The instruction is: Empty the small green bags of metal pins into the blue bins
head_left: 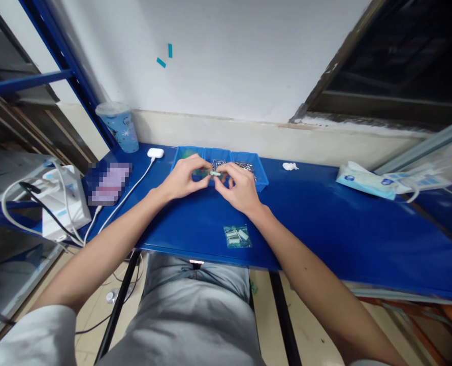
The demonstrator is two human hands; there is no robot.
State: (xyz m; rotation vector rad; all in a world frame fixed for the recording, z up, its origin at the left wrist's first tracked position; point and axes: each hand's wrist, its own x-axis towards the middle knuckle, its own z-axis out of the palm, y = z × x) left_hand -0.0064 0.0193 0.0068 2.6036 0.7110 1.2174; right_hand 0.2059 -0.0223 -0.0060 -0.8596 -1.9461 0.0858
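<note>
Just in front of three joined blue bins [262,175], my left hand [186,176] and my right hand [239,187] meet at a small pale piece [215,174]. Fingertips of both hands pinch it from either side. Screws or similar metal parts [245,165] lie in the right and middle bins; something green [188,153] shows in the left bin, partly covered by my left hand. Nearer the table's front edge lies a small clear bag [237,237] holding pale pieces and metal screws.
On the blue table [305,218], a lidded cup [120,127], white charger case [156,153], blurred phone [110,184] and power strip [68,203] with cables are at left. Crumpled tissue [290,166] and a tissue pack [366,181] lie at right. A wall stands behind.
</note>
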